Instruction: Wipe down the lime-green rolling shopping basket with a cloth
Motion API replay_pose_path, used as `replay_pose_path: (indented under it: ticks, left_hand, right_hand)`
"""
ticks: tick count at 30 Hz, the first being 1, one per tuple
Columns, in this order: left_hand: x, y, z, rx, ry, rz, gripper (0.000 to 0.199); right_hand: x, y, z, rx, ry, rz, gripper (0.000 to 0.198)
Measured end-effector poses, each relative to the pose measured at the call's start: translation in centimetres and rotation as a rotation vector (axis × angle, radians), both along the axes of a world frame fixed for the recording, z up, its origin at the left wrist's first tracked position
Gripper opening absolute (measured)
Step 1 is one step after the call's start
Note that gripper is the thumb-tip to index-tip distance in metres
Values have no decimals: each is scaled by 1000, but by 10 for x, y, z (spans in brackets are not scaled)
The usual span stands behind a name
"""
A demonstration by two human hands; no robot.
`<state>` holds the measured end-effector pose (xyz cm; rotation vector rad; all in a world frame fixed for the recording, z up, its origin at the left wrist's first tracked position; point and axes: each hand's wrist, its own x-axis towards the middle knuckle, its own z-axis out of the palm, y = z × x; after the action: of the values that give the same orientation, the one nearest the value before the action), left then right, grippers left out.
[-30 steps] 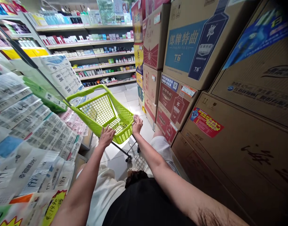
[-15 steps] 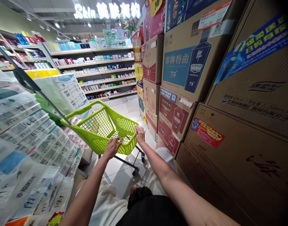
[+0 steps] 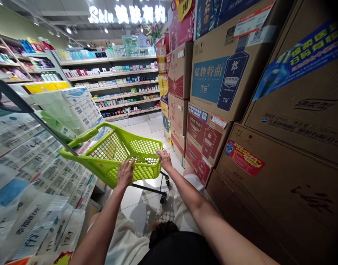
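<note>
The lime-green shopping cart (image 3: 108, 165) stands at an angle in front of me, its lattice basket showing nothing inside. My left hand (image 3: 125, 173) lies at the near rim of the basket, fingers spread and open. At the basket's right end, my right hand (image 3: 165, 160) is closed with a small pale cloth-like wad (image 3: 158, 152) at its fingertips, against the corner of the rim. What the wad is made of is too small to make out. The cart's grey handle (image 3: 9, 97) rises at the far left.
Stacked cardboard cartons (image 3: 213, 70) wall the right side. Plastic-wrapped paper packs (image 3: 47, 154) are piled on the left, close to the cart. Beyond the tiled floor (image 3: 146, 125) stand product shelves (image 3: 124, 82). Black cart wheels (image 3: 163, 197) rest near my legs.
The cart has turned, its handle end swinging left and nearer. My left hand has shifted left along the rim with its fingers spread; my right hand stays at the basket corner.
</note>
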<state>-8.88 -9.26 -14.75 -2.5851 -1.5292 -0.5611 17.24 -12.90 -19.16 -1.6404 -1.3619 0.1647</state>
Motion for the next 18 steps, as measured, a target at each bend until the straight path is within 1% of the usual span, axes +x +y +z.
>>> replay_pose_path:
  ticks: [2,4,7,10,12,15,17,18]
  left_hand:
    - [-5,5,4,33,-24,90,47]
    - [-3,9,5,45,-45,138,42]
    - [10,7,3,46,-118,217,39]
    - [25,1,-1,40,-182,228,38]
    - [35,-3,-2,36,-220,239,39]
    - [53,-6,-4,34,-255,248,40]
    - [63,-8,-4,0,-236,214,40]
    - [65,-9,-4,-27,-213,184,44]
  right_hand:
    - [-2,2,2,0,12,-11,49]
    - [-13,-2,-1,-6,17,-20,47]
    - [-35,-17,-13,23,27,-58,45]
    - [-43,-28,-20,90,26,-124,48]
    - [-40,-28,-16,99,51,-174,48]
    - [-38,-20,-3,48,100,-229,48]
    - [-42,-17,4,43,63,-213,50]
    - [-44,-16,5,57,23,-191,52]
